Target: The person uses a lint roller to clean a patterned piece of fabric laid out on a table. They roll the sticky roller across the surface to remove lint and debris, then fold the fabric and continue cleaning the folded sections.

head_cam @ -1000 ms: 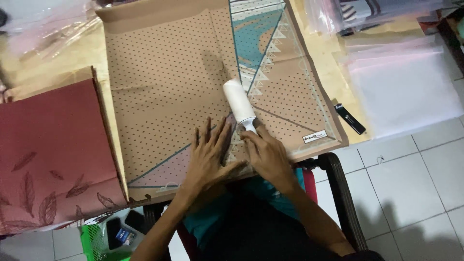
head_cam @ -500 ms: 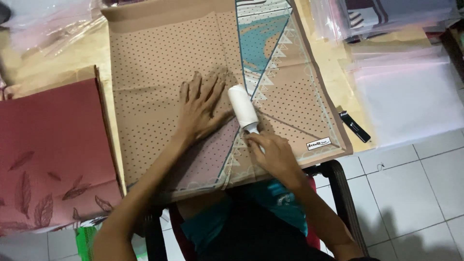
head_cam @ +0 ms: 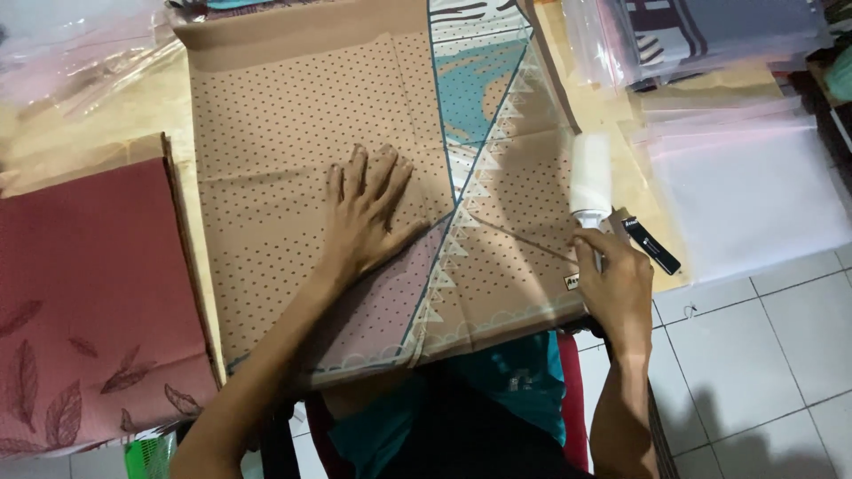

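Left hand (head_cam: 368,208) pressed flat, fingers spread, on the dotted tan cloth (head_cam: 302,133) spread mid-tabletop, pinning it smooth, while the right hand (head_cam: 615,286), closed round the handle, holds the white lint roller (head_cam: 590,176) at the cloth's right edge.

Both forearms bare, no sleeves in view. Left hand (head_cam: 368,213) and right hand (head_cam: 617,288): no rings, watch or gloves visible. Torso: teal shirt (head_cam: 519,381) with small pale print.
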